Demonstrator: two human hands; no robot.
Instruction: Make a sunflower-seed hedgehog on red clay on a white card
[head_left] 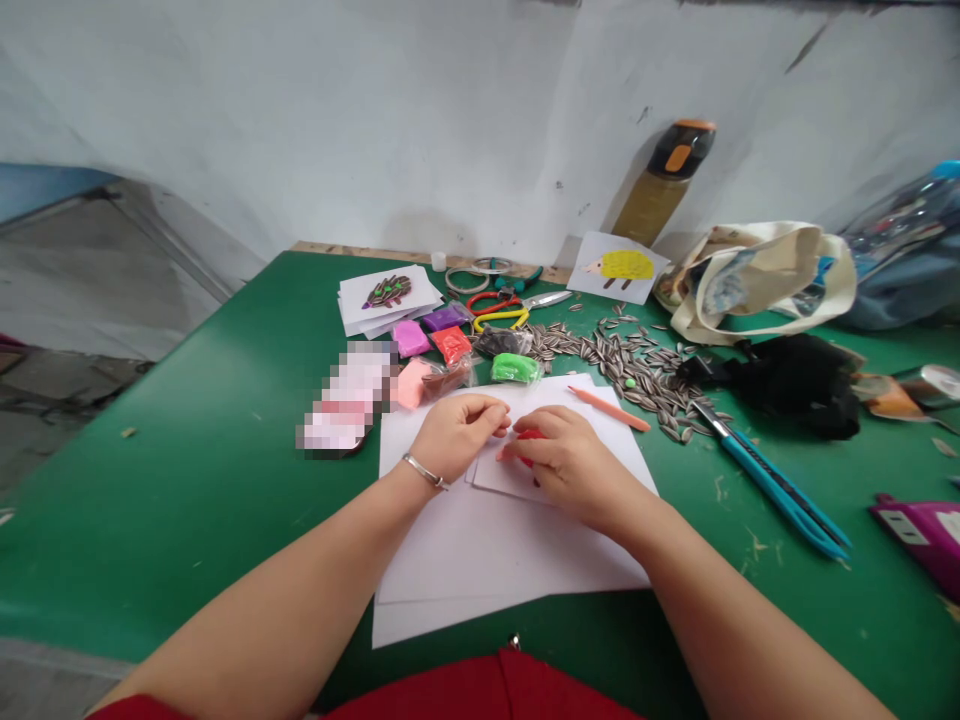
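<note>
My left hand (463, 435), with a metal bracelet on its wrist, is closed in a pinch above the white paper. Whatever sits between its fingertips, if anything, is too small to make out. My right hand (574, 465) rests over a small white card (501, 482), its bent fingers apart. Beneath those fingers shows a red shape (531, 436) with a pinkish tip on its left; most of it is hidden. Larger white sheets (480, 560) lie under the card. Just beyond my right hand is an orange pen-like stick (609, 409).
Bags of modelling clay (516, 368), scissors (502, 318) and a pixelated phone-like object (349, 395) lie ahead. Sunflower seeds (630, 365) spread to the right, near a blue utility knife (780, 490). A bottle (660, 185), yellow hedgehog card (616, 268) and cloth bag (757, 280) stand behind.
</note>
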